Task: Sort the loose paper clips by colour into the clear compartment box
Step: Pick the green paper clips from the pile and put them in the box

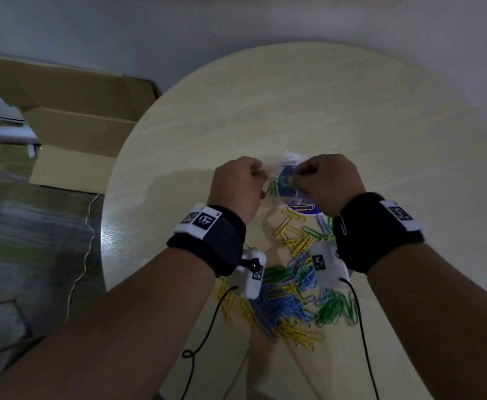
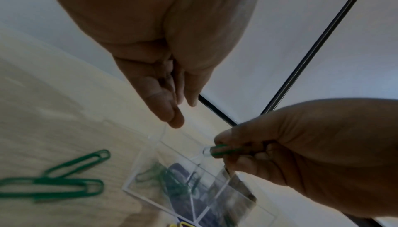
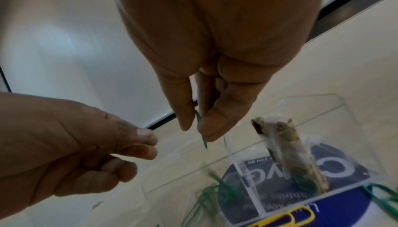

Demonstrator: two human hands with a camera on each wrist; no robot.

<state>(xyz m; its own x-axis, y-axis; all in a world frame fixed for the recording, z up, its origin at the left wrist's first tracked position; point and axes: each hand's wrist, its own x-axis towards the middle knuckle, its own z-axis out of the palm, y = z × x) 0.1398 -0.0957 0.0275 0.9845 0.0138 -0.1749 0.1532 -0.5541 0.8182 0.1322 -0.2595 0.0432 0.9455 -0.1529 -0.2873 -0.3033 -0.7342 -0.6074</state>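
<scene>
The clear compartment box (image 1: pixel 287 166) stands on a blue round sticker; one compartment (image 2: pixel 163 178) holds several green clips. My right hand (image 3: pixel 193 128) hovers just above it and pinches a green paper clip (image 3: pixel 201 128) between thumb and forefinger. To the left of the box my left hand (image 3: pixel 142 145) has its fingers curled, the thumb on the forefinger, and I see nothing in it. The loose pile of yellow, blue and green clips (image 1: pixel 294 298) lies nearer me, under both wrists. In the left wrist view, two green clips (image 2: pixel 64 179) lie on the table beside the box.
A yellow clip (image 3: pixel 286 218) and a green one (image 3: pixel 383 195) lie by the box's near side. The round table's left edge (image 1: pixel 106 226) drops toward an open cardboard box (image 1: pixel 72 125). Black cables (image 1: pixel 360 327) trail from both wrist cameras. A pale clip (image 1: pixel 342 225) clings to the right wristband.
</scene>
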